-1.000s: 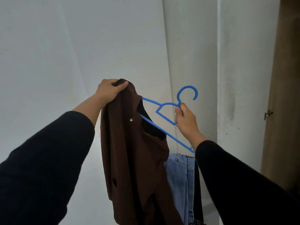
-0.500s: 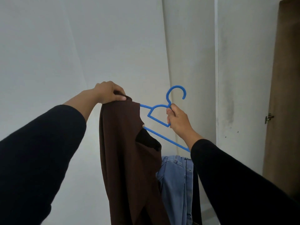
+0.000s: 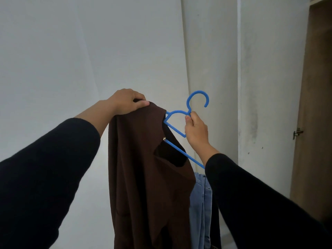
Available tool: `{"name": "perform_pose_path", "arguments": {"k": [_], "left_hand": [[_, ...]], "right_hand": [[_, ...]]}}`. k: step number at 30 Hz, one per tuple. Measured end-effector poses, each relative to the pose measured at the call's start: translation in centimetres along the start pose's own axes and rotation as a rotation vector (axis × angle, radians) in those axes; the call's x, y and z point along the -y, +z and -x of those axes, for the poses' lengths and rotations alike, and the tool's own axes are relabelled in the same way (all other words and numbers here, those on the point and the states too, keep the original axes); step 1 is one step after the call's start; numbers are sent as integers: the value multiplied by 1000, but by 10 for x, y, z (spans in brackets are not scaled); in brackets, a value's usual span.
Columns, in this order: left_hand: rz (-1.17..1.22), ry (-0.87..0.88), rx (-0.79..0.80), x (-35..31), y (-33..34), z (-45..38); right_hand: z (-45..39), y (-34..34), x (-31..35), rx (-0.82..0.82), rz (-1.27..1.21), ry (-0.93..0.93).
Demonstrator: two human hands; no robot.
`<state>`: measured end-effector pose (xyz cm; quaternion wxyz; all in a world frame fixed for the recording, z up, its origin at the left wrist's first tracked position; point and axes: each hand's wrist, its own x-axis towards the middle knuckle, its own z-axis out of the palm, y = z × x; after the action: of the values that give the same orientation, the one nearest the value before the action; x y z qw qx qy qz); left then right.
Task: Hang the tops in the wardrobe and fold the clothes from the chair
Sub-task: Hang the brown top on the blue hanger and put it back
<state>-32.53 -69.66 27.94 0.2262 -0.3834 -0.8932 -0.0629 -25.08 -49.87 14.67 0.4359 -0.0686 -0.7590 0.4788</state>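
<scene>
left hand (image 3: 126, 101): raised, fingers curled and clamped on the top edge of the brown top, thumb pressed against the fabric from the right.
right hand (image 3: 196, 130): raised, closed around the neck of the blue hanger just under its hook, thumb tip on the inner curve.
sleeves (image 3: 45, 168): both forearms in black sleeves, reaching up from the lower corners.
blue hanger (image 3: 197, 99): plastic, tilted, hook uppermost with its opening to the lower right; its left shoulder runs into the neck opening of the brown top, its lower bar slants down to the right and passes behind the right sleeve.
brown top (image 3: 149, 177): dark brown, hanging long between the two arms, part-way on the hanger; a small metal stud (image 3: 164, 139) shows near the neck opening where the lower bar comes out.
jeans (image 3: 200, 209): light blue denim hanging just behind the brown top's right edge, with a dark garment beside it, partly hidden by the right sleeve.
wall (image 3: 71, 51): plain white, behind everything on the left.
wardrobe (image 3: 316, 123): wood-toned interior at the right edge, a white door panel beside it, a small metal hinge (image 3: 298, 133) on its edge.
</scene>
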Motion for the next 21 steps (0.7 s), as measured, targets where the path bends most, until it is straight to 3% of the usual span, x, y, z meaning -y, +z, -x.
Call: {"name": "perform_pose_path", "arguments": {"k": [4,11,13,17,21], "left_hand": [[-115,46,35,-17,-6,-2],[-125,31,-131,-30,-2,-4],[-137,32,-88,-30,-2,-3],[-142,58,162,-39,-1,0],[-264,54,110,-45,6,-1]], "right_hand": [[3,3,2,17,-85,47],[11,-2,4,120,-212,114],[11,-3,2,129,-215,117],[9,0,5,101,-133,75],[5,1,14,113,-55,69]]}}
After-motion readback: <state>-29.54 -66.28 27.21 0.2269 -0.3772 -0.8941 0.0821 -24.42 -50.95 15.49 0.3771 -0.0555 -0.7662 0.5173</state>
